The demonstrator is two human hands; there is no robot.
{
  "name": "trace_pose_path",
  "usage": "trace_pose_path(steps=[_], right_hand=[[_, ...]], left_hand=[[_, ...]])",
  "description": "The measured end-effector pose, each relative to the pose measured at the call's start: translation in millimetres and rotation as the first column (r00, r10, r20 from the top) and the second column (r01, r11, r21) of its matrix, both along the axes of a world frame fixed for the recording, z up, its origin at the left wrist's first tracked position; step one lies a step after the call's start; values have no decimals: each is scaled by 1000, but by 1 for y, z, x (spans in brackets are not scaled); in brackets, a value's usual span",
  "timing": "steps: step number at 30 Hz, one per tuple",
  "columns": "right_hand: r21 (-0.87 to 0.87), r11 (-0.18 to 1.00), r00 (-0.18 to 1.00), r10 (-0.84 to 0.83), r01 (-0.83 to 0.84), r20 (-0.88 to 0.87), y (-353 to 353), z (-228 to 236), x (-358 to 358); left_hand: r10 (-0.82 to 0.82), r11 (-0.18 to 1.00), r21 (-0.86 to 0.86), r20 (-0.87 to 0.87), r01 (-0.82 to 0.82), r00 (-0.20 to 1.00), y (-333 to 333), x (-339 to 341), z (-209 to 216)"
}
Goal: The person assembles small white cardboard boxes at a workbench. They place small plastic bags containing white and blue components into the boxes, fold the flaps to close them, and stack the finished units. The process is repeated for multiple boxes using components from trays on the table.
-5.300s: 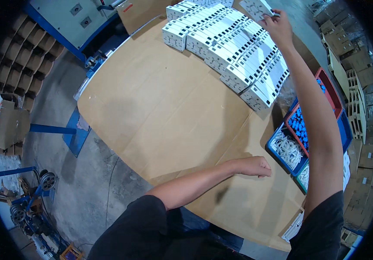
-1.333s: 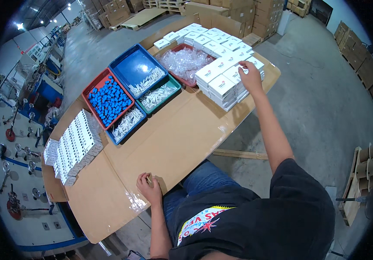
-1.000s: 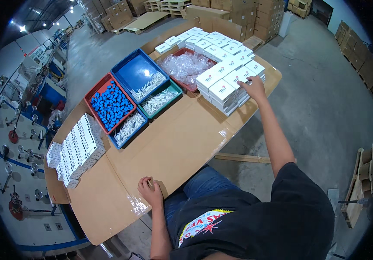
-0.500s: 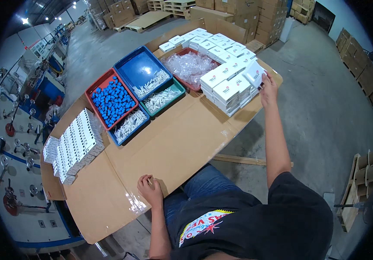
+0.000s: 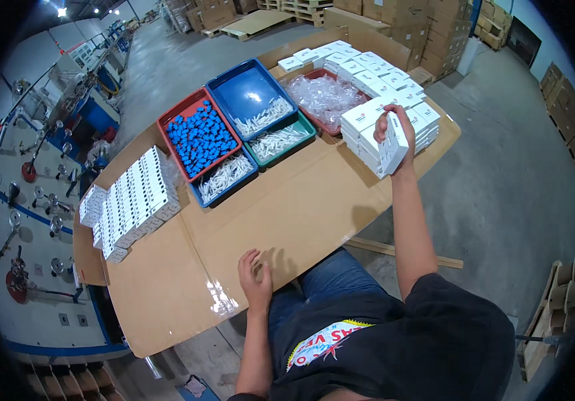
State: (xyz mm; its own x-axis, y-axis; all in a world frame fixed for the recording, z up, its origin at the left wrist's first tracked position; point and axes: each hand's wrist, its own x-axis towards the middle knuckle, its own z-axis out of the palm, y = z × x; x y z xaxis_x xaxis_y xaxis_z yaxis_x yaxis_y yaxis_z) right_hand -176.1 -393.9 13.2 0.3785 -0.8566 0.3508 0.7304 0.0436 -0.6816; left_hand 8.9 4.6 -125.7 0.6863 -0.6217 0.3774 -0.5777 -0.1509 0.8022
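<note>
A small flat white box (image 5: 393, 144) is gripped in my right hand (image 5: 404, 127), tilted on edge in front of the stacked white boxes (image 5: 361, 120) at the table's right end. My left hand (image 5: 255, 281) hovers by the table's near edge, its fingers apart and nothing in them. Beyond it stretches the brown cardboard table top (image 5: 267, 214). Left of the stack, a red tray (image 5: 331, 127) holds clear plastic bags (image 5: 321, 99).
A red tray (image 5: 175, 157) of blue pieces (image 5: 202, 139), two blue trays (image 5: 237, 83) (image 5: 231, 196) and a green tray (image 5: 307, 138) with white slim pieces stand mid-table. White blocks with dark openings (image 5: 137, 204) fill the left end. Cartons (image 5: 444, 33) stand behind.
My right hand has drawn the white box off the stack toward me and turned it on edge. My left hand has lifted slightly and its fingers have spread.
</note>
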Motion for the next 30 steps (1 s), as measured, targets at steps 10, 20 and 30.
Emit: trace_pose_path(steps=[10, 20, 30], right_hand=[[19, 967, 942, 250, -253, -224, 143, 1, 79], [-304, 947, 855, -72, -102, -514, 211, -35, 112], [-741, 536, 852, -71, -406, -518, 218, -49, 95]], left_hand=[[-423, 871, -279, -10, 404, 906, -89, -40, 124], [-447, 830, -557, -639, 24, 626, -88, -47, 95], [-404, 874, -408, -912, -265, 71, -56, -29, 113]])
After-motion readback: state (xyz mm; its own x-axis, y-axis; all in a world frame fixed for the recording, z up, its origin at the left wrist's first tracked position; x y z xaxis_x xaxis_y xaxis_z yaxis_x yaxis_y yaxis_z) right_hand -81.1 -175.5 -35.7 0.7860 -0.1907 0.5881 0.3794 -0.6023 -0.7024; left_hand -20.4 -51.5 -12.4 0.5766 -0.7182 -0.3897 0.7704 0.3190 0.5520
